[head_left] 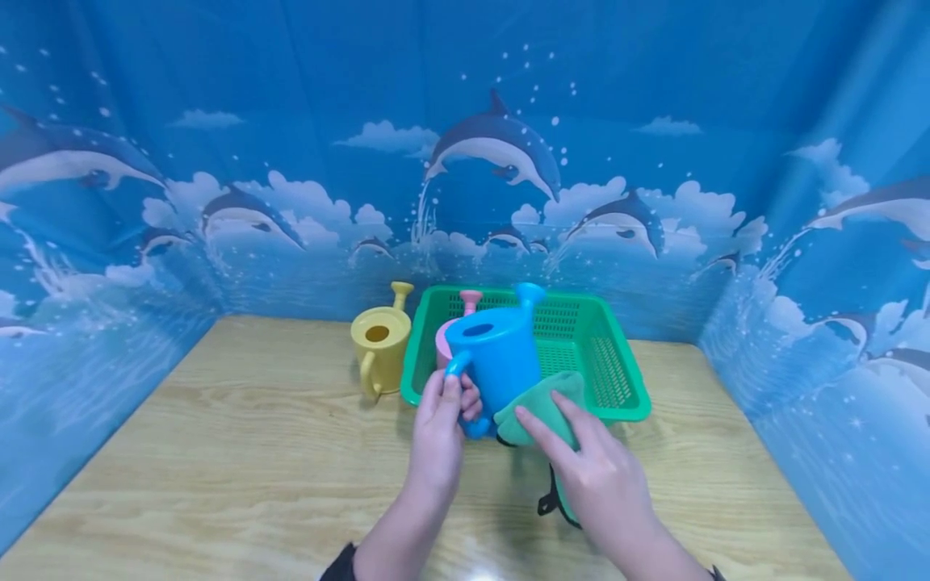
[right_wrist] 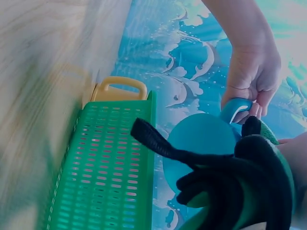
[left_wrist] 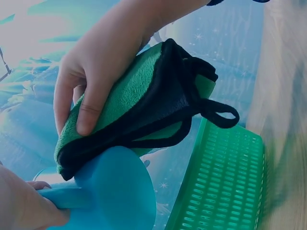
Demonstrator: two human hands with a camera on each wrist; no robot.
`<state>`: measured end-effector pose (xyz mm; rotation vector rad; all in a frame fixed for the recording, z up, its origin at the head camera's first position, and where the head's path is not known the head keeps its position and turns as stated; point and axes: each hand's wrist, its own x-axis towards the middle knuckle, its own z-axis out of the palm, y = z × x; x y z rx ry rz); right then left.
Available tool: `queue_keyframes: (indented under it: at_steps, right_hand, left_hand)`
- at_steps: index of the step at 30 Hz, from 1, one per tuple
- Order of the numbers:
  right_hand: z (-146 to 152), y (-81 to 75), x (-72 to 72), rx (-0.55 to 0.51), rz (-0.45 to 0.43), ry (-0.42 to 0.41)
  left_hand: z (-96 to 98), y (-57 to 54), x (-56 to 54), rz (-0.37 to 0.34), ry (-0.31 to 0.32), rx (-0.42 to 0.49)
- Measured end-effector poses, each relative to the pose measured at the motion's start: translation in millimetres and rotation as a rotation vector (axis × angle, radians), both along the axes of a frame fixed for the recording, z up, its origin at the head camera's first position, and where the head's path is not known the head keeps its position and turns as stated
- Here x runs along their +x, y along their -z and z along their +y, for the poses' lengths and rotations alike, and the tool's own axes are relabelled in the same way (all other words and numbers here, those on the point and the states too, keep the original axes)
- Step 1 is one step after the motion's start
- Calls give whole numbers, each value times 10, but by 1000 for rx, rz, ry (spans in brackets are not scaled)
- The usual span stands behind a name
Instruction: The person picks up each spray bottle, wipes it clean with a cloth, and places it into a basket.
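My left hand (head_left: 440, 432) grips the handle of a blue watering can (head_left: 501, 359), held up in front of the green basket and tilted. In the left wrist view, its round base (left_wrist: 125, 191) faces the camera. A green cloth (head_left: 545, 407) with black edging and a hanging loop is bunched in my right hand (head_left: 606, 476), thumb and fingers gripping it against the can's side. The right wrist view shows the cloth's dark folds (right_wrist: 230, 177) covering part of the can, while my left hand (right_wrist: 253, 79) curls round the handle.
A green perforated basket (head_left: 625, 363) stands on the wooden table (head_left: 218, 452) behind the hands. Inside its left end is a pink watering can (head_left: 471, 298), partly hidden by the blue one. Left of the basket stands a yellow watering can (head_left: 383, 347). Dolphin-printed blue cloth walls surround the table.
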<state>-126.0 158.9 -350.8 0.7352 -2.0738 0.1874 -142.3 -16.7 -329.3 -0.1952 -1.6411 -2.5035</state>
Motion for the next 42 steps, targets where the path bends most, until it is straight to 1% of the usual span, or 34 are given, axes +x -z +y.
queue_keyframes:
  at_steps: [6, 11, 15, 18, 21, 24, 27, 31, 34, 38, 42]
  right_hand:
    - [-61, -11, -98, -85, 40, -25]
    - [-89, -62, -139, -123, 36, -7]
    - [-117, -149, -155, -148, 37, 4]
    - [-141, -224, -171, -157, 55, 10]
    - [-160, -282, -190, -165, 66, 18]
    - [-164, -307, -204, -159, 67, 29]
    - [-149, -298, -208, -152, 77, 16]
    - [-130, -244, -191, -118, 85, -8]
    - [-127, -193, -173, -89, 90, -27]
    - [-109, -111, -139, -56, 93, -56]
    - [-85, -27, -107, -66, 90, -86]
  left_hand:
    - [6, -5, 15, 6, -20, -27]
    - [22, -6, 47, 23, -34, -93]
    - [39, -10, 74, 15, -15, -139]
    - [59, -3, 88, 7, 7, -141]
    - [79, 3, 93, -1, 21, -123]
    - [80, 1, 97, -25, 25, -124]
    - [73, -2, 97, -42, 25, -124]
    - [56, 6, 59, -35, 13, -55]
    - [34, 6, 31, 3, -10, 26]
    - [-9, -17, 37, 25, -35, 83]
    - [-38, -36, 44, 11, -47, 97]
